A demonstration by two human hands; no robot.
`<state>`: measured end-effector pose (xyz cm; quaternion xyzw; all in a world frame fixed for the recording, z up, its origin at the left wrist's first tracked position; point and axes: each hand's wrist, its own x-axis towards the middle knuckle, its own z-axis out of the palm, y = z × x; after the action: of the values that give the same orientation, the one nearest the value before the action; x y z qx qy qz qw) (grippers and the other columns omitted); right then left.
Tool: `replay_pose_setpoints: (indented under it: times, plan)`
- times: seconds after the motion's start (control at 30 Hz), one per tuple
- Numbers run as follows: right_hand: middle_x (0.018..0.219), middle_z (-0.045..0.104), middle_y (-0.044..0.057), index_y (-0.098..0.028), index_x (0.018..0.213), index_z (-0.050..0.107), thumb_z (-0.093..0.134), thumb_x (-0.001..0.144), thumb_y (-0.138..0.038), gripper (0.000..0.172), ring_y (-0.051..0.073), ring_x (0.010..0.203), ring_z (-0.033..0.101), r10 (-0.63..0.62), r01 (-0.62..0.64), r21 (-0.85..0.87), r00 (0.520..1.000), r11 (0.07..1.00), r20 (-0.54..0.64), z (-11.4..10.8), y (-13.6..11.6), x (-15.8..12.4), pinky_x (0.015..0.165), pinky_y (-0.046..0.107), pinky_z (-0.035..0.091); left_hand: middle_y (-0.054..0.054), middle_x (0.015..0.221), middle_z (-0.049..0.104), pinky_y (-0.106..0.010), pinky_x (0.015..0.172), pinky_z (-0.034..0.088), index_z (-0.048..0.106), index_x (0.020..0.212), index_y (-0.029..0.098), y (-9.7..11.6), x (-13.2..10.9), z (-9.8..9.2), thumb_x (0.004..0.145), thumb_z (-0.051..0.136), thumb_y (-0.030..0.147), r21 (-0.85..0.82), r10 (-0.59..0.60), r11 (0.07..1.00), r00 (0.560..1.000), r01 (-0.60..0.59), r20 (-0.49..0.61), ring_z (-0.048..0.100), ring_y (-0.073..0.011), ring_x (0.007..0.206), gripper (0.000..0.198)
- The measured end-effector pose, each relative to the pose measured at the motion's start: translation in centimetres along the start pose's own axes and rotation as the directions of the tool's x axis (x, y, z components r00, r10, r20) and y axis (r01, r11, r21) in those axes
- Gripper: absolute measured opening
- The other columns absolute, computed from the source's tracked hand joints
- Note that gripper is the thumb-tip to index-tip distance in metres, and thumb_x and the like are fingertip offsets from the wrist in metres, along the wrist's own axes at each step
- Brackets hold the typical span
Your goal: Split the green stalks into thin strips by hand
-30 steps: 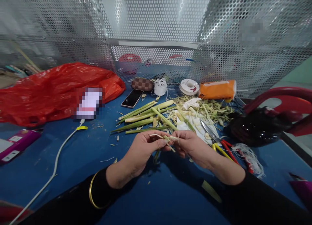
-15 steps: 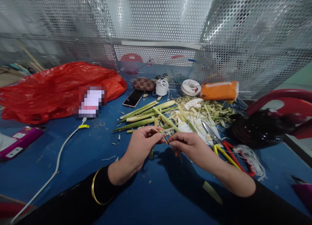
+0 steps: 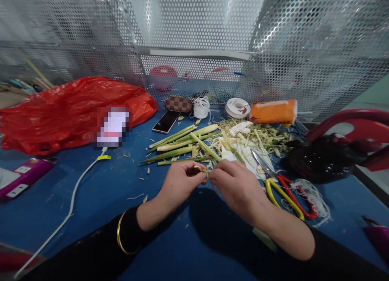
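My left hand [image 3: 176, 183] is closed in a pinch on a small piece of pale plant stalk [image 3: 205, 172], mostly covered by the fingers. Right beside it, my right hand [image 3: 240, 187] has its fingertips pressed together at the stalk piece, pinching a fine white thread that is barely visible now. Just beyond the hands lie several green husked stalks [image 3: 179, 145]. A heap of plant shreds [image 3: 267, 139] spreads behind my right hand, partly over white paper [image 3: 252, 163]. Scissors [image 3: 281, 183] with red and yellow handles rest to the right.
Loose white thread [image 3: 313, 200] lies by the scissors. At the back are a phone [image 3: 166, 121], a checkered case [image 3: 178, 104], a white string ball [image 3: 201, 107], a spool [image 3: 238, 108] and an orange pack [image 3: 273, 111]. A red bag [image 3: 75, 110] and white cable [image 3: 74, 191] occupy the left.
My right hand has moved up and left against the left hand, its back turning toward me. The thread visible between the hands before is now mostly hidden.
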<state>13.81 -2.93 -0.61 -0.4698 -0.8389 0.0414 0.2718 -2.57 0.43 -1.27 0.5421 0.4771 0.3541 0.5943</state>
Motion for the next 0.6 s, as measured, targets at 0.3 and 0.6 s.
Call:
replay_pose_setpoints:
  times: [0.3, 0.6]
  plan:
    - [0.062, 0.052, -0.003, -0.019, 0.07, 0.056, 0.052, 0.085, -0.021, 0.016, 0.012, 0.059, 0.047, 0.372, -0.415, 0.543, 0.908, 0.73, 0.194, 0.4, 1.4, 0.5, 0.055, 0.024, 0.036, -0.002, 0.064, 0.069, -0.023, 0.064, 0.048, 0.066, 0.075, 0.015, 0.7, -0.9, 0.2, 0.07, 0.067, 0.016, -0.06, -0.057, 0.995, 0.96, 0.076, 0.273, 0.064, -0.0122, 0.061, 0.005]
    - [0.059, 0.059, -0.001, -0.018, 0.067, 0.053, 0.061, 0.079, -0.033, 0.021, 0.012, 0.055, 0.054, 0.385, -0.617, 0.759, 0.765, 0.209, 0.516, 0.5, 1.2, 0.9, 0.056, 0.026, 0.042, -0.004, 0.079, 0.073, -0.025, 0.07, 0.051, 0.066, 0.089, 0.015, 0.5, -0.8, 0.0, 0.076, 0.066, 0.015, -0.185, 0.05, 0.983, 0.951, 0.008, 0.306, 0.068, -0.0136, 0.072, 0.013]
